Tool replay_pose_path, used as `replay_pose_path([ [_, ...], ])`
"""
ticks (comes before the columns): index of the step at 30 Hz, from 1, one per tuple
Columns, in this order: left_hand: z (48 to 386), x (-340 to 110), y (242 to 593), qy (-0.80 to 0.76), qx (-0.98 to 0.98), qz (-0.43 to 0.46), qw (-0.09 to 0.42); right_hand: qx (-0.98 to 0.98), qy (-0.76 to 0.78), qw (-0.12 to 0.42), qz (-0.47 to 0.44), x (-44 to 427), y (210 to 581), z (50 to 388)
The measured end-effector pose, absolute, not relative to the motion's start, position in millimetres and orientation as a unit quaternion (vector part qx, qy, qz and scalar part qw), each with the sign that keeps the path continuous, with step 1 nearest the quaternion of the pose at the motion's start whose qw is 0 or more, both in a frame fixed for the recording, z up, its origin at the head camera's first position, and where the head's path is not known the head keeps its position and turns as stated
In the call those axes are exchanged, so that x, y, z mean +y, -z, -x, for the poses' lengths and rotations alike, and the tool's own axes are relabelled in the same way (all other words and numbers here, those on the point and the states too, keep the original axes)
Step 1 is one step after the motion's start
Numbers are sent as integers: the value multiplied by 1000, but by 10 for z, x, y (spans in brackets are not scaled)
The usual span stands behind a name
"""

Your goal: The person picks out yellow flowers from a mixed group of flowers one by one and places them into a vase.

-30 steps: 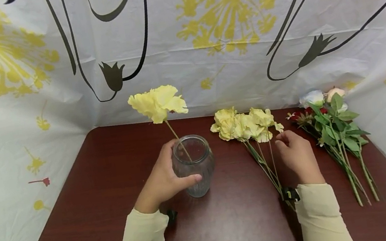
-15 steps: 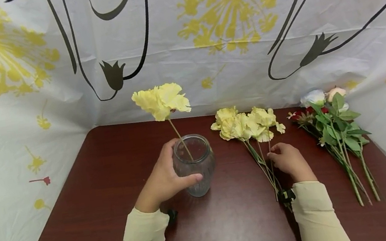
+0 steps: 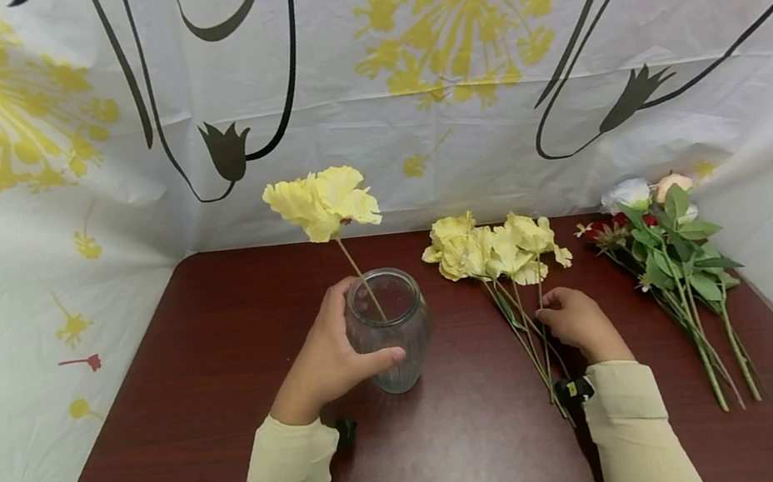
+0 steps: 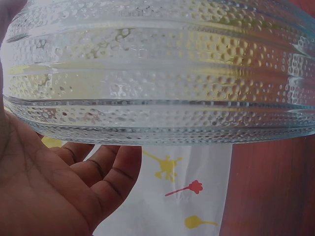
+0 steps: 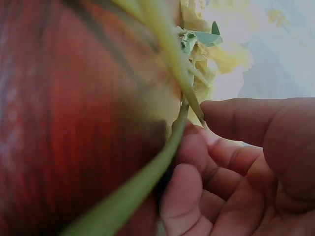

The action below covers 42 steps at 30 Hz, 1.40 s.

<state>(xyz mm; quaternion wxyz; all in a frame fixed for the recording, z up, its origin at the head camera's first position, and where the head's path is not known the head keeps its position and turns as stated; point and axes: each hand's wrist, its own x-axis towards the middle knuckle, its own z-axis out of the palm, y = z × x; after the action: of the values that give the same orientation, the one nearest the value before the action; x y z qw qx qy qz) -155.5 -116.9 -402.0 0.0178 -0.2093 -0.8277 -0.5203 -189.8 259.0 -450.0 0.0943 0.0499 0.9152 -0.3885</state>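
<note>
Singling out a stem (image 5: 172, 55) seems the step in hand, the right grip (image 3: 583, 321) pinching it with yellow blooms (image 3: 464, 250) just beyond, the left grip (image 3: 329, 359) wrapped round the glass vase (image 3: 409, 347), and the next move likely calls for drawing that stem clear.

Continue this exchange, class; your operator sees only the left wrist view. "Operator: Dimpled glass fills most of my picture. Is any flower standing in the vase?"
Observer: Yes; in the head view, one yellow flower leans in the glass vase.
Operator: What is the right hand doing?
Observer: The right wrist view shows the right hand pinching a green stem.
Operator: Does anything lie farther right than that hand?
Observer: Yes; in the head view, a leafy bunch with white, peach and red blooms lies on the table.
</note>
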Motion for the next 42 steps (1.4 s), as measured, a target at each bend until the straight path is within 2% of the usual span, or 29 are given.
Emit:
replay_pose_path([
  [9,1556,-1173,4030,525,-824,213,17,879,465,80,-71,2546,4448,1879],
  [25,1558,-1169,4033,526,-824,211,13,827,558,-43,-47,2549,4182,1852],
  [33,1554,-1177,4031,524,-825,211,11,772,628,-74,-68,2518,4142,1839],
  [42,1549,-1174,4016,523,-827,207,10,726,679,-82,-66,2469,4087,1821],
])
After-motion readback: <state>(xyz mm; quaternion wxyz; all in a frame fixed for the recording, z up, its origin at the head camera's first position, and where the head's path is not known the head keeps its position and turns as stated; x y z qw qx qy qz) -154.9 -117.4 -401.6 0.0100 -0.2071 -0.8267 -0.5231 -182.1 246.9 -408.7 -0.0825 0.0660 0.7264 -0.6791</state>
